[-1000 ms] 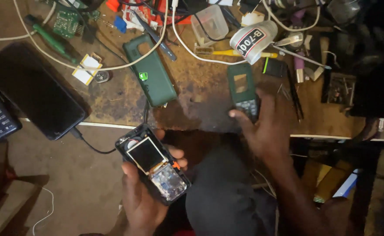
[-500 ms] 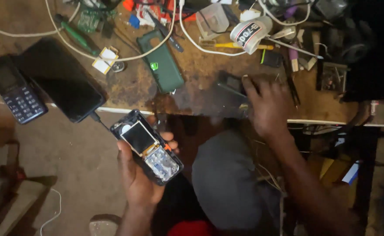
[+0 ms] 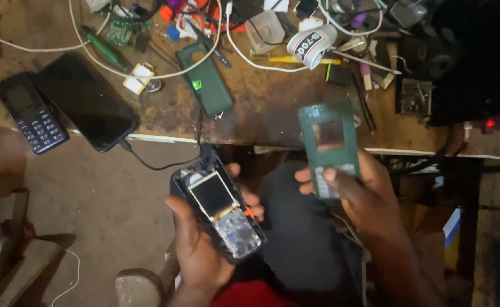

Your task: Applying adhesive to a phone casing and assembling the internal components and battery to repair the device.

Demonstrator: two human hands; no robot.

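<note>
- Your left hand's fingers (image 3: 244, 196) wrap the opened phone (image 3: 218, 213), its small screen and bare circuit board facing up, held over your lap.
- Your right hand (image 3: 363, 196) now pinches the green front cover (image 3: 328, 149), lifted off the workbench (image 3: 272, 108) since a second ago.
- Cover and phone sit near each other, apart.
</note>
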